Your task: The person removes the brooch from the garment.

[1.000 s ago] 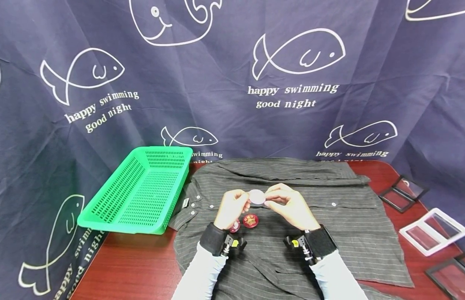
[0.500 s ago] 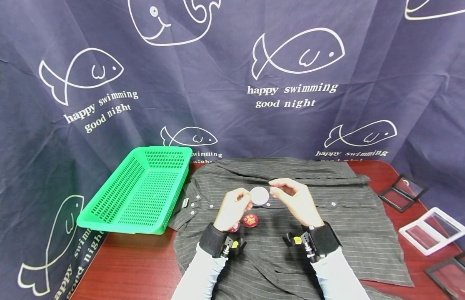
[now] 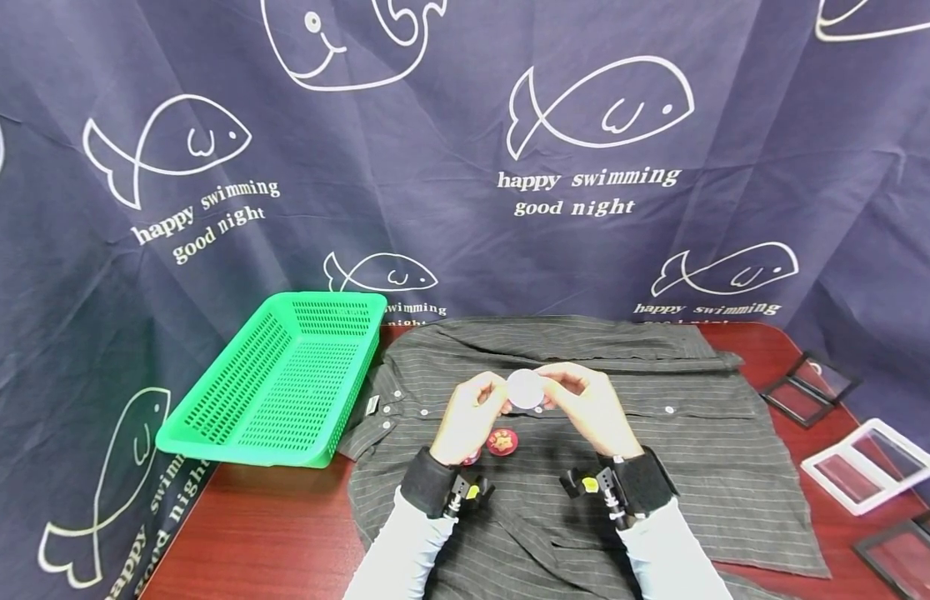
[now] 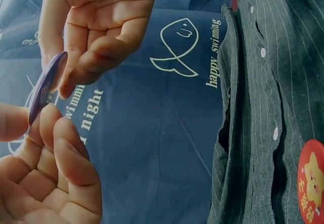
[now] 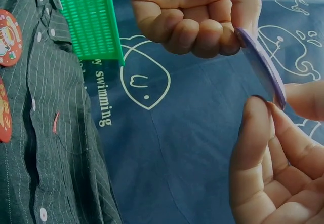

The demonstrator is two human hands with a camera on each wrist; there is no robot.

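A round badge (image 3: 525, 389), pale on the face toward the head camera, is held up above the dark striped shirt (image 3: 705, 467). My left hand (image 3: 468, 421) pinches its left edge between thumb and curled fingers. On the opposite edge, my right hand (image 3: 591, 408) grips it with thumb and fingertips. Seen edge-on in the left wrist view, the badge (image 4: 48, 88) has a purple rim. Below the hands, a red badge with a yellow star figure (image 3: 502, 442) lies on the shirt. Another red badge (image 5: 7, 37) beside it is mostly hidden by my left hand in the head view.
At the left of the red-brown table (image 3: 285, 525) stands a green plastic basket (image 3: 337, 417). Along the right side lie a white-framed case (image 3: 870, 465), a black-framed case (image 3: 808, 389) and another dark-framed one (image 3: 903, 554). A fish-print curtain (image 3: 450, 225) hangs behind.
Half a second ago my right hand was apart from the badge; now its fingers hold the edge again. The badge has shifted slightly right, its pale face turned more toward the head camera than one second ago.
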